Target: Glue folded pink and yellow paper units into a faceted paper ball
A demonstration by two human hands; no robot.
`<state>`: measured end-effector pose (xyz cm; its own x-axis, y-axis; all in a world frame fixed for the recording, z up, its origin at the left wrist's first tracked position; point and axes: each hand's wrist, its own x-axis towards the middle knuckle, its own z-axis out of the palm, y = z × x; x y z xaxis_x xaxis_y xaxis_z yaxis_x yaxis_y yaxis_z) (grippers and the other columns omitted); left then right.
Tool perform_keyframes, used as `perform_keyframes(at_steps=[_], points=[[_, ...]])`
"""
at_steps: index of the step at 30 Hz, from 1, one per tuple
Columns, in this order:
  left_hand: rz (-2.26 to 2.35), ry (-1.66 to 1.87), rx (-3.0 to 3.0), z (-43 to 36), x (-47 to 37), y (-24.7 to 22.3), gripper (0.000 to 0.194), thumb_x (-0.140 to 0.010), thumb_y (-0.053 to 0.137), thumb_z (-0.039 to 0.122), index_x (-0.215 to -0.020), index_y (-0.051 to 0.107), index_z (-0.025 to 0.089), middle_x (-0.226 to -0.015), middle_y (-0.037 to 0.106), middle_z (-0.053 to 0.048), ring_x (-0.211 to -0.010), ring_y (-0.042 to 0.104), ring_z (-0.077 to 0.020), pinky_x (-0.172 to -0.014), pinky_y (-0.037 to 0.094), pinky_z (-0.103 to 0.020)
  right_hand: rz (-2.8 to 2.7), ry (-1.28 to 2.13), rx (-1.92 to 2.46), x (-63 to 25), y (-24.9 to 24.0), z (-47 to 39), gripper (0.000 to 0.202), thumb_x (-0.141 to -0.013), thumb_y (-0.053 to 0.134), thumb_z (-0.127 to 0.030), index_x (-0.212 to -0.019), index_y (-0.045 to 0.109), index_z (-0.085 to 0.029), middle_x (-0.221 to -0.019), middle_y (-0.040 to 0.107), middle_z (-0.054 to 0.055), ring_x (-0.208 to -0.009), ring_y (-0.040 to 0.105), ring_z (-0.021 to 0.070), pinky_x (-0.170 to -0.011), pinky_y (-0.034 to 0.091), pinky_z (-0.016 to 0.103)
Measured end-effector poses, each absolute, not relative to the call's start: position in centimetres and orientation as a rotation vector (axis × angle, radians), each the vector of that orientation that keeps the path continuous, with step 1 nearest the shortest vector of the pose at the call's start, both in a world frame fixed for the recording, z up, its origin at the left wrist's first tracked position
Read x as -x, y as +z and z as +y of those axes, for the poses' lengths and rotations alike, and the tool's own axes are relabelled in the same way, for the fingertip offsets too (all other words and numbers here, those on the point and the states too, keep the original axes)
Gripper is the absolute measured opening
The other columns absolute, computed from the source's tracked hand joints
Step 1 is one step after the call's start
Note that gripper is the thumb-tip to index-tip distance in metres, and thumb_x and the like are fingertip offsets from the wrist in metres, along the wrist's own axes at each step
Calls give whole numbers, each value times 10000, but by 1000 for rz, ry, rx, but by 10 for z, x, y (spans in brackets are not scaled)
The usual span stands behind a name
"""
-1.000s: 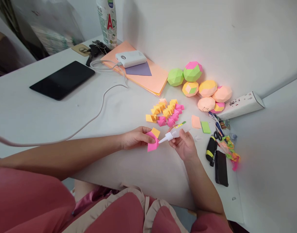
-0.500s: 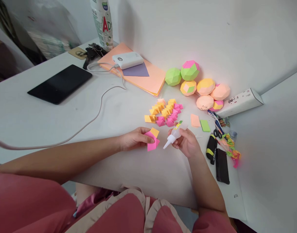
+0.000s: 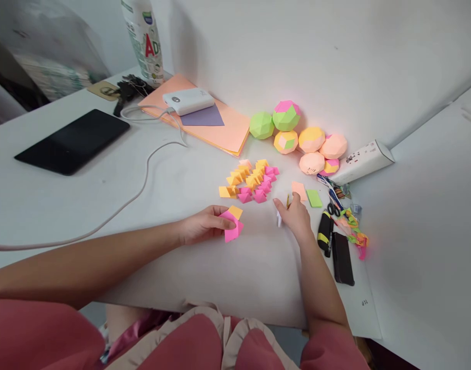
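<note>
My left hand [image 3: 204,224] pinches a folded paper piece [image 3: 231,234], pink with an orange flap at its top. To its right, my right hand [image 3: 296,216] is low at the table with its fingers around a small glue bottle [image 3: 279,220]. Only the white nozzle and a sliver of the bottle's label show; my hand hides the rest. Beyond both hands stand rows of folded orange and pink paper units [image 3: 254,180]. A stack of peach paper slips [image 3: 299,190] lies just past my right fingertips, beside a green stack [image 3: 314,198].
Faceted paper balls [image 3: 286,115] sit against the wall. At right are a white box [image 3: 364,162], scissors [image 3: 333,209], a black-and-yellow tool [image 3: 325,228], a black case [image 3: 342,258] and paper scraps [image 3: 360,239]. A tablet [image 3: 73,141], power bank [image 3: 189,101] and cable [image 3: 143,190] occupy the left.
My right hand has turned over and lowered the glue bottle, whose nozzle now points toward me. My left hand keeps hold of the folded paper. The whole view has shifted slightly.
</note>
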<state>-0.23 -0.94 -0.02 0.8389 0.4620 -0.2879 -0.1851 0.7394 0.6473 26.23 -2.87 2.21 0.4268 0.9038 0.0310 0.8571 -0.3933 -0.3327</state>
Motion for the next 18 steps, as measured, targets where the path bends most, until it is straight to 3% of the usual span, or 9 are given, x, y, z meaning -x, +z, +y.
perform_keyframes(at_steps=[2,4,9,18], points=[[468,366,-657,-9,2,1,145,-625,730,190,-587,594,155,-621,601,-17,-597,533,-145,-611,426,-287,-1739,-120,2259,-253,23,-31,577,-788,531,-511,-1189,507,-97,-1030,585,222,-1000,515,357,-788,418,466],[460,361,-660,-9,2,1,126,-636,726,187,-601,610,154,-633,607,-18,-608,537,-142,-620,426,-282,-2012,-317,1984,-243,22,-32,416,-846,494,-400,-1160,556,-135,-1128,568,201,-1089,463,337,-877,382,464],[434,368,-665,-8,2,0,92,-659,713,155,-617,631,150,-636,594,-4,-625,532,-120,-616,424,-244,-2444,-295,1626,-226,9,-32,317,-891,424,-220,-1169,569,-175,-1189,576,129,-1154,420,276,-936,349,425],[448,375,-660,-9,1,5,83,-636,722,161,-618,641,153,-650,627,-13,-613,548,-132,-630,429,-272,-2361,-226,1709,-229,2,-32,229,-874,460,-229,-1000,638,-162,-984,613,121,-974,467,253,-824,408,381]])
